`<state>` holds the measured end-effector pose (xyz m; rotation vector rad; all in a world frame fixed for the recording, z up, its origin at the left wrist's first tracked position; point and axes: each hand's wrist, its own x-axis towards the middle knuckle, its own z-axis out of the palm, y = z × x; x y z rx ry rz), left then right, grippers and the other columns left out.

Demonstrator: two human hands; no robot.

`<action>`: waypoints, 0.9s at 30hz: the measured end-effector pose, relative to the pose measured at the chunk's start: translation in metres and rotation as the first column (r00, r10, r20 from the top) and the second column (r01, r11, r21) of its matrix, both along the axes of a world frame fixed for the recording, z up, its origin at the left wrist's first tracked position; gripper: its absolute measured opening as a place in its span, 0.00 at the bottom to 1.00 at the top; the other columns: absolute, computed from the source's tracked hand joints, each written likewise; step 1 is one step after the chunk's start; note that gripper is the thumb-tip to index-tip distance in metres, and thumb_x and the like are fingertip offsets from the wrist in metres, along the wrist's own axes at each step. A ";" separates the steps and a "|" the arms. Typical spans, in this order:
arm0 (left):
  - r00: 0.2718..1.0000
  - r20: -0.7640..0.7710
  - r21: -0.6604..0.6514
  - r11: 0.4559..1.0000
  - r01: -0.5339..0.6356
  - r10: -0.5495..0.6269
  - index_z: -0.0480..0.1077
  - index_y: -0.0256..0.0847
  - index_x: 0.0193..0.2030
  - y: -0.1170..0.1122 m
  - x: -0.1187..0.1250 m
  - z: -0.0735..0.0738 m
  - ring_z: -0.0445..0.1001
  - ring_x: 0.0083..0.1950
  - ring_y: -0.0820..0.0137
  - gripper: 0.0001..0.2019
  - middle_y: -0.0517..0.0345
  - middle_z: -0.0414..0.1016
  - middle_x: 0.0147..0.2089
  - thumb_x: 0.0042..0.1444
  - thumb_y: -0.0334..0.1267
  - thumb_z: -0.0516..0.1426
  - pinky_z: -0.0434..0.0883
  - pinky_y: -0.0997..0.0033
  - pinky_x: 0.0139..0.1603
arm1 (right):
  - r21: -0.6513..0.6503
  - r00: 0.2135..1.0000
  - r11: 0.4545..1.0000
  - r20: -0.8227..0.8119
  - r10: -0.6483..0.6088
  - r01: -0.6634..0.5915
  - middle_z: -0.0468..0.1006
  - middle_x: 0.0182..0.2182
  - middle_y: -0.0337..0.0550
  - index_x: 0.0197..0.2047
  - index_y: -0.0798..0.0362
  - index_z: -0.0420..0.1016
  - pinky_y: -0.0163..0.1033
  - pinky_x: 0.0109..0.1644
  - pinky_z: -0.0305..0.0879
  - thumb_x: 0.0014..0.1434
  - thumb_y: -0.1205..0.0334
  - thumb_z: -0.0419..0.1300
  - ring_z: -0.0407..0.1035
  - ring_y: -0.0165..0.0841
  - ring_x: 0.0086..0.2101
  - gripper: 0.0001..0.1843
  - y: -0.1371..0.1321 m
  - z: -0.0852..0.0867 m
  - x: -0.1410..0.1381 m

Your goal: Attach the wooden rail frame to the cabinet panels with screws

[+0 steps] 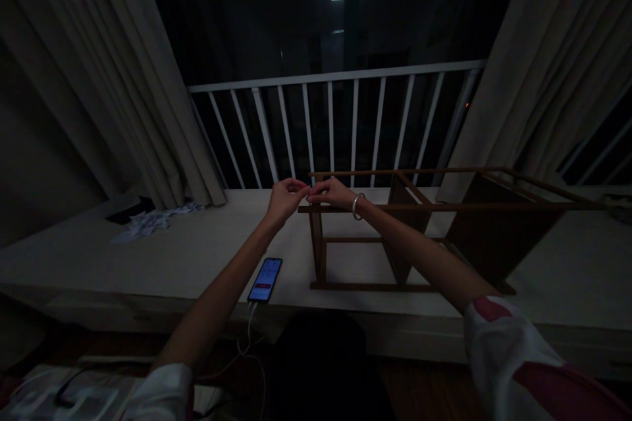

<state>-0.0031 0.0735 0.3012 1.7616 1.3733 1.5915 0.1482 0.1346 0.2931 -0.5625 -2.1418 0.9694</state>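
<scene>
My left hand [286,201] and right hand [332,193] meet at the fingertips or nearly so, and anything small between them might drop if I pinch badly in this dark. Each has thumb and finger squeezed close together, but I can't tell if they hold anything. They are at the left end of the brown wooden frame [434,207], which lies on the white counter [197,250]. If my right arm bumps it, it might wobble. The lit phone [265,280] lies nearer me, and a white railing [330,77] stands behind.
</scene>
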 end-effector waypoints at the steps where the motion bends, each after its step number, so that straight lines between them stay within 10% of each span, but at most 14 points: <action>1: 1.000 -0.005 -0.002 1.000 -0.003 0.003 0.70 0.36 0.29 0.000 0.000 0.000 0.70 0.31 0.71 0.14 0.54 0.73 0.28 0.40 0.45 0.59 0.65 0.73 0.31 | 0.002 1.000 1.000 0.002 -0.004 0.004 0.74 0.26 0.41 0.28 0.60 0.74 0.34 0.36 0.62 0.40 0.55 0.63 0.66 0.28 0.30 0.15 0.000 0.000 0.000; 27: 0.974 -0.206 0.062 0.995 -0.082 0.093 0.72 0.36 0.28 -0.003 -0.002 -0.004 0.70 0.32 0.70 0.16 0.54 0.74 0.29 0.42 0.49 0.57 0.64 0.73 0.32 | -0.022 0.999 0.999 0.001 -0.049 0.049 0.74 0.23 0.39 0.27 0.60 0.73 0.33 0.33 0.62 0.37 0.56 0.63 0.67 0.26 0.27 0.16 0.005 -0.004 -0.006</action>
